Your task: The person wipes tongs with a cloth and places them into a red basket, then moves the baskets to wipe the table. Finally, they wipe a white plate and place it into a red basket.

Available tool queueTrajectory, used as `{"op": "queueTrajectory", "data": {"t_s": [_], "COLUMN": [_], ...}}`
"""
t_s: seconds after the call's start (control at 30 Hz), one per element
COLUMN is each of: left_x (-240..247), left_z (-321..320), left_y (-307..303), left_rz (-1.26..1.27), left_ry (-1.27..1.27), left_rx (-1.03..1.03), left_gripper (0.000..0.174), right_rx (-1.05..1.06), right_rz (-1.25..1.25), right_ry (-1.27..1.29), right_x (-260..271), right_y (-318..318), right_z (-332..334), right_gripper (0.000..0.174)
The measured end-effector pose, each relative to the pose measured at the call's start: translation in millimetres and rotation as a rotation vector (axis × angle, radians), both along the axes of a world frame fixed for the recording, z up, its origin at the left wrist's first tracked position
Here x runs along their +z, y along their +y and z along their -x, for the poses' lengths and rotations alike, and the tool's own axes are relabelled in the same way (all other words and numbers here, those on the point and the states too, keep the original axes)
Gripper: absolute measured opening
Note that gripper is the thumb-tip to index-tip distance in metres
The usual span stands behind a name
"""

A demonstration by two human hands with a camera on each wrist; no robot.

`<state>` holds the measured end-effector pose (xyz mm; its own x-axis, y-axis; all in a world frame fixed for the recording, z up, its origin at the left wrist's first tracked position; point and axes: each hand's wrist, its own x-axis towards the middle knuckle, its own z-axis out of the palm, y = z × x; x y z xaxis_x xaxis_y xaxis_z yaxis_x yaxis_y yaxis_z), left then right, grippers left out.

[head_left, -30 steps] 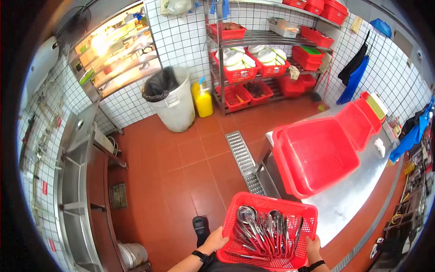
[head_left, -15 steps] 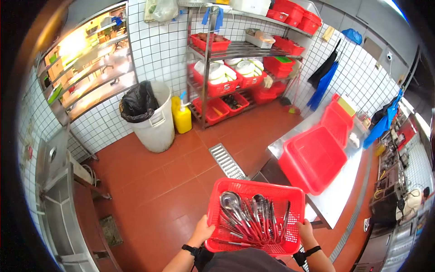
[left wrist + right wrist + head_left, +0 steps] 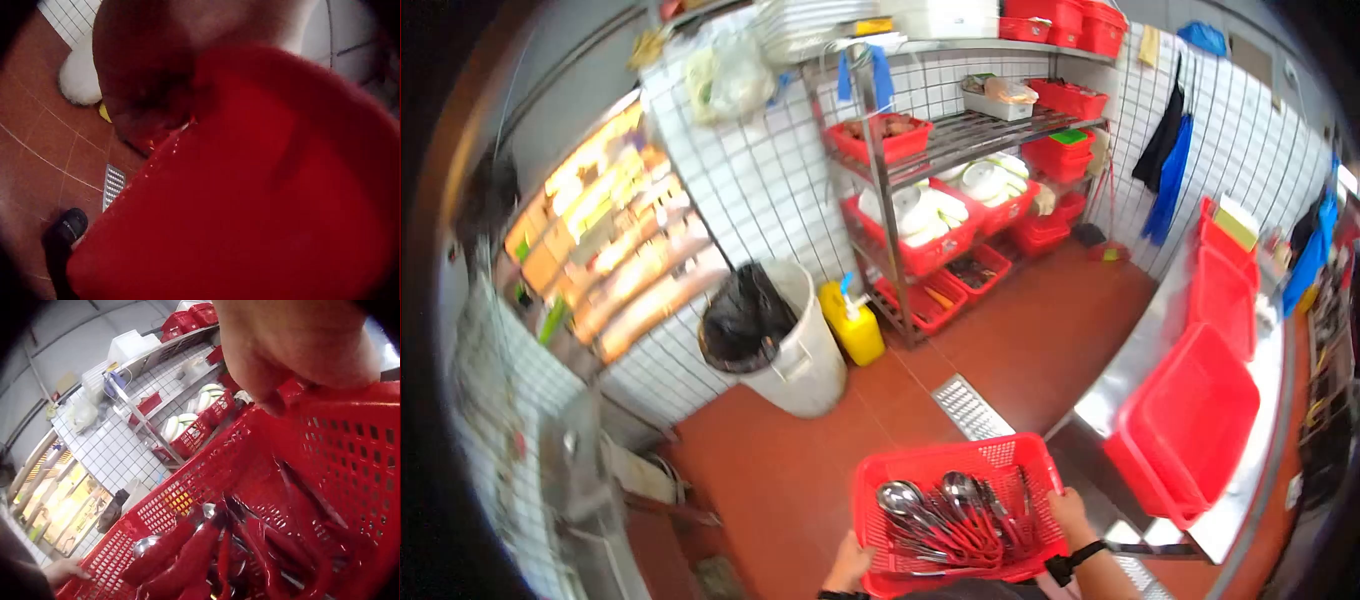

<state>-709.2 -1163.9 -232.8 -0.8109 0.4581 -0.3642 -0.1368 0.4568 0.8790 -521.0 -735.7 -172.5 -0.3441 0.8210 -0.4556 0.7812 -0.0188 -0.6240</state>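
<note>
A red perforated plastic basket (image 3: 890, 462) is held low in front of the body, gripped at its two ends. My left hand (image 3: 850, 562) grips the left rim, and my right hand (image 3: 1068, 512) grips the right rim. Inside lie ladles (image 3: 900, 496) and several tongs-like utensils with red handles (image 3: 968, 528), bunched together. In the right wrist view the right fingers (image 3: 256, 381) curl over the basket rim above the red handles. The left wrist view is mostly filled by the basket's red outer wall (image 3: 250, 187), with the left hand (image 3: 144, 56) dark against its edge.
Ahead stands a metal shelf rack (image 3: 960, 128) with red baskets of dishes (image 3: 920, 222). A grey bin (image 3: 815, 365) with a black liner and a yellow jug (image 3: 855, 325) stand left of it. At right, a metal table (image 3: 1090, 410) bears red baskets (image 3: 1190, 430). A drain grate (image 3: 970, 405) crosses the floor.
The head view has moved toward the rack, which looks closer, while the table with red baskets has shifted to the right. The basket of utensils stays between both hands.
</note>
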Motion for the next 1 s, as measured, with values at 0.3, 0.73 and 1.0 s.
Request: {"op": "queueTrajectory", "data": {"t_s": [0.3,0.73,1.0], "left_x": [100,41,97], "left_z": [111,365,449], "left_y": [94,280,432], "left_rz": [0.152,-0.183,-0.189], "left_ry": [0.147,-0.002,0.085], "left_rx": [0.127,-0.354,-0.666], "left_gripper": [0.04,0.043,0.038], "right_rx": [0.151,-0.179,-0.544], "right_rz": [-0.034,-0.002,-0.001], "right_ry": [0.03,0.045,0.26], "right_x": [14,49,82], "right_y": [92,193,228], "right_z": [172,258,242], "right_gripper": [0.058,0.048,0.029]}}
